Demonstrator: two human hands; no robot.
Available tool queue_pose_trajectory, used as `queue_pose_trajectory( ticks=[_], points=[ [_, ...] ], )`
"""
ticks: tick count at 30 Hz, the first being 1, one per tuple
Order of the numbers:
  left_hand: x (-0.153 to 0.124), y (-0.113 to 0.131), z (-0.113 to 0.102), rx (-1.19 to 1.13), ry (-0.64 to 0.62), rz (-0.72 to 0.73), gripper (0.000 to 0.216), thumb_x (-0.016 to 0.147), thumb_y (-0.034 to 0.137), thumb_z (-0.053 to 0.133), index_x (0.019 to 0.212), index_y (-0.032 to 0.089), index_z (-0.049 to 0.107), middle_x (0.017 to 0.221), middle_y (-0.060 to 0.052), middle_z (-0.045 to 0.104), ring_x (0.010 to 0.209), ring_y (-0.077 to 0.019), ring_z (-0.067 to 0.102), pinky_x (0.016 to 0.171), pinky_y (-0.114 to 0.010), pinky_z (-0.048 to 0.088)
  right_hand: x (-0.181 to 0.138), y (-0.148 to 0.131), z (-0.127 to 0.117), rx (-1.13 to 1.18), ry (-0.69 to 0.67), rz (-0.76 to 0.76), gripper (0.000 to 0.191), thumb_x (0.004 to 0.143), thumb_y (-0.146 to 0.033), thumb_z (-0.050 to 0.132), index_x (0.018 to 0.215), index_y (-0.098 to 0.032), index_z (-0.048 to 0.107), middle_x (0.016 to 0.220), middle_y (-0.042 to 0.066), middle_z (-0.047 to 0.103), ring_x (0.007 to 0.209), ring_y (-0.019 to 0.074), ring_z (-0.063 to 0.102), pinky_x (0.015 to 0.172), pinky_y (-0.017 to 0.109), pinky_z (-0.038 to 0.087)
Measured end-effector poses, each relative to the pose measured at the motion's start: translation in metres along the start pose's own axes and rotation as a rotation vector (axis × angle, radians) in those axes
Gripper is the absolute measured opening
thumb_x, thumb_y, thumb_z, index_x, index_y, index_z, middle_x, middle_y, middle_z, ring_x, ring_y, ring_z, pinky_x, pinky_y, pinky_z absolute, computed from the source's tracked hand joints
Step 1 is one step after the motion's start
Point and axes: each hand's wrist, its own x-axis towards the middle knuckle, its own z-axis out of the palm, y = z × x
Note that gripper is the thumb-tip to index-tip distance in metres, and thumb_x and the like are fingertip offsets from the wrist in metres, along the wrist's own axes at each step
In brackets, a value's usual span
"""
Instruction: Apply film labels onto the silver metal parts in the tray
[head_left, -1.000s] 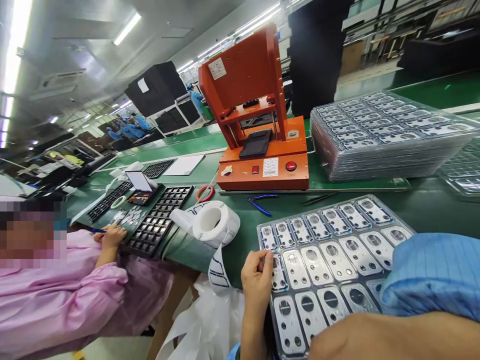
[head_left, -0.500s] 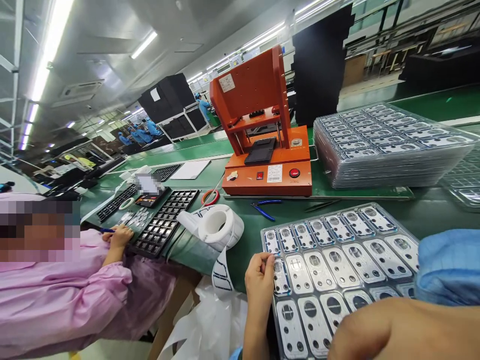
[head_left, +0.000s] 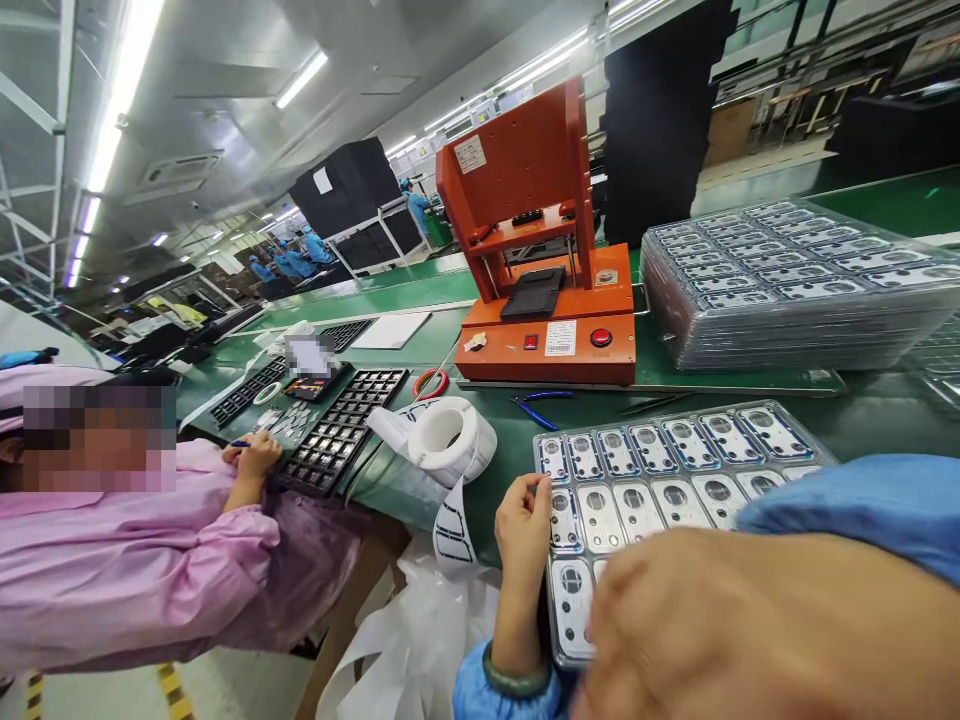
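A clear plastic tray [head_left: 806,445] holds rows of flat silvery plates, each with a round window and small dark holes; some have blue edges. At its left edge is my left hand [head_left: 523,525], closed, with thumb and forefinger pinched on the rim. My right hand [head_left: 720,620] looms large and blurred over the tray's lower right, covering many plates. Its fingers are smeared and partly hidden, so whether it holds anything cannot be told. A roll of white tape [head_left: 448,440] with dark-outlined shapes stands left of the tray, its loose strip hanging down.
Behind the tray stands an orange press [head_left: 544,340]. Blue-handled pliers [head_left: 541,408] lie before it. A tall stack of filled trays [head_left: 780,300] is at the right. On the left, a co-worker in pink [head_left: 172,560] works beside a black compartment tray [head_left: 349,425].
My right hand has swung left across the tray and now hides more of its lower plates. My left hand stays at the tray's left edge. The whole view has shifted slightly.
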Motion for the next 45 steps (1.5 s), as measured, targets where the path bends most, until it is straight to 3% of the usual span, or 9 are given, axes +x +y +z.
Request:
queue_pose_trajectory(
  ticks=[3,7,11,14,16,21,29,36,45],
  points=[
    [-0.006,0.002,-0.004,-0.068,0.073,-0.004,0.032,0.079,0.047,0.055,0.078,0.017,0.066,0.061,0.000,0.059,0.056,-0.0138,0.054,0.054,-0.024,0.044,0.025,0.031,0.003,-0.405,-0.067,-0.109,0.032,0.087,-0.011,0.044,0.108,-0.024,0.065,0.105,0.005,0.070,0.109,0.0189,0.059,0.098,0.034,0.039],
    [-0.028,-0.009,-0.016,-0.145,0.220,0.010,0.036,0.077,0.051,0.055,0.081,0.016,0.063,0.075,-0.005,0.065,0.070,-0.0188,0.061,0.067,-0.031,0.050,0.058,0.084,0.018,-0.684,-0.115,-0.047,0.027,0.081,-0.013,0.053,0.105,-0.018,0.066,0.101,0.007,0.070,0.099,0.0229,0.061,0.084,0.035,0.043],
    [-0.056,-0.036,-0.029,-0.163,0.501,-0.052,0.036,0.078,0.052,0.054,0.084,0.017,0.060,0.080,-0.006,0.064,0.075,-0.0197,0.060,0.072,-0.034,0.050,0.086,0.112,0.034,-0.738,-0.064,-0.059,0.022,0.085,-0.019,0.054,0.105,-0.020,0.063,0.104,0.003,0.070,0.094,0.0204,0.059,0.071,0.031,0.043],
    [-0.068,-0.054,-0.038,-0.197,0.729,-0.161,0.037,0.079,0.050,0.055,0.098,0.019,0.057,0.090,-0.005,0.061,0.083,-0.0190,0.059,0.081,-0.036,0.049,0.104,0.122,0.050,-0.767,0.027,0.082,0.022,0.089,-0.024,0.051,0.108,-0.020,0.061,0.093,0.006,0.070,0.087,0.0228,0.060,0.066,0.033,0.042],
    [-0.069,-0.063,-0.043,-0.245,0.801,-0.230,0.041,0.077,0.049,0.058,0.105,0.020,0.053,0.103,-0.007,0.058,0.099,-0.0219,0.058,0.092,-0.040,0.045,0.115,0.129,0.062,-0.751,0.087,0.195,0.028,0.089,-0.027,0.051,0.116,-0.020,0.056,0.092,0.009,0.069,0.088,0.0251,0.060,0.067,0.034,0.042],
    [-0.059,-0.077,-0.047,-0.363,0.774,-0.353,0.038,0.080,0.046,0.054,0.106,0.019,0.049,0.121,-0.015,0.053,0.120,-0.0297,0.050,0.102,-0.050,0.039,0.138,0.146,0.079,-0.648,0.103,0.304,0.040,0.083,-0.031,0.061,0.121,-0.021,0.051,0.100,0.011,0.068,0.091,0.0272,0.061,0.069,0.035,0.045],
    [-0.051,-0.073,-0.039,-0.581,0.664,-0.405,0.030,0.083,0.041,0.050,0.104,0.019,0.052,0.115,-0.017,0.062,0.118,-0.0311,0.054,0.099,-0.050,0.045,0.147,0.153,0.076,-0.397,0.097,0.442,0.036,0.087,-0.028,0.048,0.122,-0.029,0.054,0.106,0.002,0.069,0.097,0.0212,0.065,0.072,0.028,0.047],
    [-0.047,-0.062,-0.044,-0.637,0.626,-0.361,0.032,0.084,0.044,0.050,0.098,0.016,0.059,0.104,-0.015,0.067,0.112,-0.0292,0.059,0.091,-0.044,0.052,0.142,0.153,0.074,-0.286,0.019,0.366,0.043,0.080,-0.030,0.053,0.123,-0.031,0.056,0.106,0.001,0.070,0.099,0.0226,0.065,0.075,0.029,0.049],
    [-0.046,-0.076,-0.055,-0.575,0.608,-0.400,0.027,0.080,0.045,0.057,0.089,0.020,0.060,0.093,-0.013,0.069,0.095,-0.0271,0.067,0.078,-0.040,0.057,0.140,0.156,0.077,-0.267,-0.014,0.301,0.045,0.082,-0.030,0.055,0.127,-0.028,0.053,0.110,0.006,0.068,0.098,0.0272,0.065,0.076,0.034,0.049]
  ],
)
